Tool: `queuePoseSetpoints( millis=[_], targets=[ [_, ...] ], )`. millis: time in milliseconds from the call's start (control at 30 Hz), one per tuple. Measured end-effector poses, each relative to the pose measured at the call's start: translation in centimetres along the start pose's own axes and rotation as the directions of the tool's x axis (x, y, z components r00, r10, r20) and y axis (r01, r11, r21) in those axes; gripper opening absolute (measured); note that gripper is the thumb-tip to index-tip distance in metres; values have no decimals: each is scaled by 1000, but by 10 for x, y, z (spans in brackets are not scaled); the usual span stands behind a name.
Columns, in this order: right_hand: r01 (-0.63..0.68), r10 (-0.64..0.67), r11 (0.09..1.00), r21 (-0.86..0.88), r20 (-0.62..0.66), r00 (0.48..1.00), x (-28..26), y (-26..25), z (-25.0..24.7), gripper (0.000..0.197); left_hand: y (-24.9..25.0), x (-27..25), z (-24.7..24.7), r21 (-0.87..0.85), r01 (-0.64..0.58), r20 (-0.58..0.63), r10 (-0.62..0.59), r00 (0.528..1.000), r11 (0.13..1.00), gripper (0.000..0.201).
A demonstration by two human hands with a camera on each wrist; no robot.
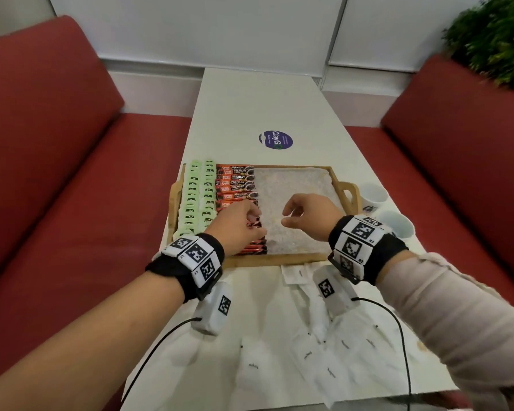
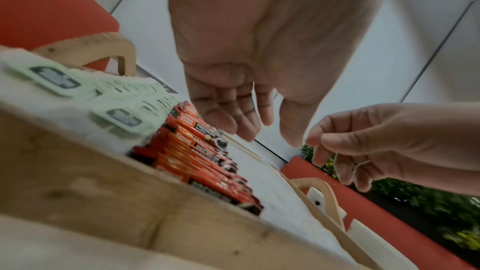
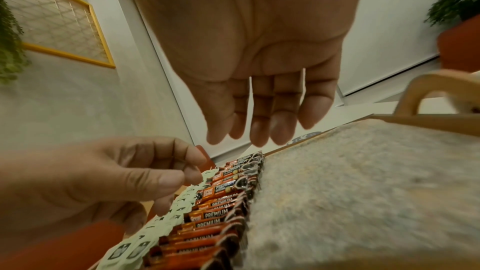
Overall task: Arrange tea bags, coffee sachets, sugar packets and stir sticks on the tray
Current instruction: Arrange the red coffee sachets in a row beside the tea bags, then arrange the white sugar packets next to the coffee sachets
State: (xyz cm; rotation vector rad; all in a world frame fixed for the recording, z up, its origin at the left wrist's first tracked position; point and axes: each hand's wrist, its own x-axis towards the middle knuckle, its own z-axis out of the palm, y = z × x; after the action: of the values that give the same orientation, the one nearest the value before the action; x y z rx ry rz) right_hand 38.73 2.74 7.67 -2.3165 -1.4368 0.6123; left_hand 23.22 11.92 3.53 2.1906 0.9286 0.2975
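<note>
A wooden tray [image 1: 267, 259] lined with a grey cloth [image 1: 294, 185] lies on the white table. Two columns of green tea bags [image 1: 198, 197] fill its left side, and a column of orange coffee sachets [image 1: 235, 182] lies beside them. My left hand [image 1: 241, 223] hovers over the near sachets [image 2: 202, 163] with fingers loosely curled, holding nothing. My right hand [image 1: 306, 215] hangs over the bare cloth [image 3: 363, 182], fingers relaxed and empty. White sugar packets [image 1: 309, 354] lie scattered on the table in front of the tray. I see no stir sticks.
Two white cups [image 1: 373, 194] [image 1: 396, 223] stand just right of the tray's right handle. A round purple sticker [image 1: 275, 140] marks the table beyond the tray. Red benches [image 1: 57, 173] flank the narrow table, and a plant [image 1: 496, 37] is at the far right.
</note>
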Motion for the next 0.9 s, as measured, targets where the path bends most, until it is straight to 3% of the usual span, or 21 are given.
queuePoseSetpoints(
  millis=[367,467,567,700,900],
  targets=[
    [-61,64,997,-41,81,995,-78,37,1,19,32,-43,33,86,-108,236,85,968,990,32],
    [-123,129,990,-72,83,988,-86,47,0,25,37,-47,36,172,-164,303,107,947,971,39],
    [-199,212,970,-139,81,974,-100,58,0,41,41,-51,42,205,-200,355,118,928,958,41],
    [-284,328,920,-271,132,936,-125,62,2,77,47,-62,50,204,-202,404,105,908,958,49],
    [-346,435,842,-415,141,889,-152,65,34,109,53,-93,76,348,-217,467,32,884,912,86]
  ],
)
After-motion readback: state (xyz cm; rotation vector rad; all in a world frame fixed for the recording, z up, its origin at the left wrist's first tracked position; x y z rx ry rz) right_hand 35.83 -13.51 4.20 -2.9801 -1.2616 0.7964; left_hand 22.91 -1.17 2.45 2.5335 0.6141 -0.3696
